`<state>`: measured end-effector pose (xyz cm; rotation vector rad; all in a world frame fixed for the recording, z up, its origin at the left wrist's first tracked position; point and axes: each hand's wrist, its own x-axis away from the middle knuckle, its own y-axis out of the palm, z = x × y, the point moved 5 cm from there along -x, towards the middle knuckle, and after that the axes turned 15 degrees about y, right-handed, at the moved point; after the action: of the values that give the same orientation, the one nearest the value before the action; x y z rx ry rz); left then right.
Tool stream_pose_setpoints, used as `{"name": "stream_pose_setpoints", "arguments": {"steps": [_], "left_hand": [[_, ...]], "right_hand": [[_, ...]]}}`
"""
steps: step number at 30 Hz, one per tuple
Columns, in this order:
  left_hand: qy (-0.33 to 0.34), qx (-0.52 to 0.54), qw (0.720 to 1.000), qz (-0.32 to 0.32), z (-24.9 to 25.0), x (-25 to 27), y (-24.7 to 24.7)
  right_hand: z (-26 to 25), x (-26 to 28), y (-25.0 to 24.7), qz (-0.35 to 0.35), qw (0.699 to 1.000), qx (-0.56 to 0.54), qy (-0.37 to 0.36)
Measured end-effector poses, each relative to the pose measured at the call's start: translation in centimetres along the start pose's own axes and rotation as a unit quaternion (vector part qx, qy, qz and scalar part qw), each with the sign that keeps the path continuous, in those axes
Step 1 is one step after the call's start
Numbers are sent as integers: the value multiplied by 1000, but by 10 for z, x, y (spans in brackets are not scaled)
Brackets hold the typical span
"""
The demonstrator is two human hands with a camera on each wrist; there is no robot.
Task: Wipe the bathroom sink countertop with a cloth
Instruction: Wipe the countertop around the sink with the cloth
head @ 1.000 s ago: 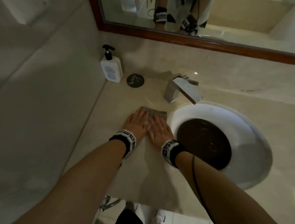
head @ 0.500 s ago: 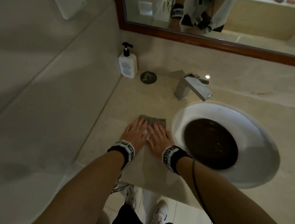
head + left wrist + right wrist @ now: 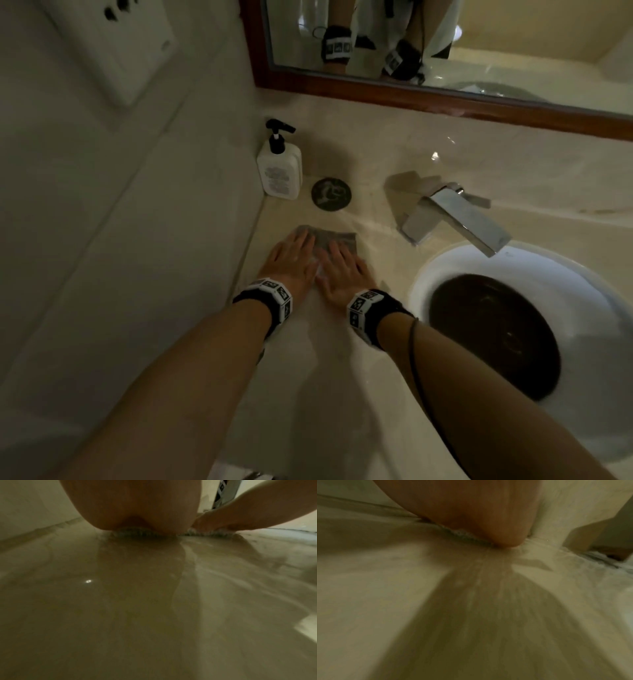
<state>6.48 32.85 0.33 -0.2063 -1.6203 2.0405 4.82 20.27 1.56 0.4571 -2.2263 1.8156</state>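
Note:
A grey cloth (image 3: 337, 240) lies flat on the beige marble countertop (image 3: 318, 359), left of the sink. My left hand (image 3: 294, 257) and right hand (image 3: 339, 270) press down on it side by side with straight fingers. In the left wrist view the heel of my left hand (image 3: 133, 509) sits on the cloth's fringe (image 3: 135, 533), with the right hand (image 3: 240, 517) beside it. The right wrist view is blurred; it shows my palm (image 3: 471, 513) on the cloth edge (image 3: 465, 535). Most of the cloth is hidden under both hands.
A white pump bottle (image 3: 279, 169) stands in the back left corner beside a dark round disc (image 3: 331, 194). A chrome faucet (image 3: 455, 219) overhangs the white basin (image 3: 582, 284) at right. The wall (image 3: 120, 240) borders the counter on the left; a wood-framed mirror (image 3: 445, 92) is behind.
Both hands and the cloth have slid away from me and leftward, toward the bottle and disc. The head view has shifted with them.

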Motion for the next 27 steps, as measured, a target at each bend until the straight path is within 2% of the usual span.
{"name": "stream_pose_setpoints", "arguments": {"steps": [7, 13, 19, 27], "left_hand": [[-49, -10, 999, 12, -42, -30, -22], [-69, -19, 997, 19, -59, -42, -25], [-88, -11, 996, 24, -54, -16, -19], [-154, -44, 987, 24, -25, 76, 17]], "right_hand": [[-28, -57, -18, 34, 999, 14, -23], [-39, -77, -28, 67, 996, 19, -59], [-43, -58, -13, 48, 995, 30, -77], [-55, 17, 23, -31, 990, 52, -129]]}}
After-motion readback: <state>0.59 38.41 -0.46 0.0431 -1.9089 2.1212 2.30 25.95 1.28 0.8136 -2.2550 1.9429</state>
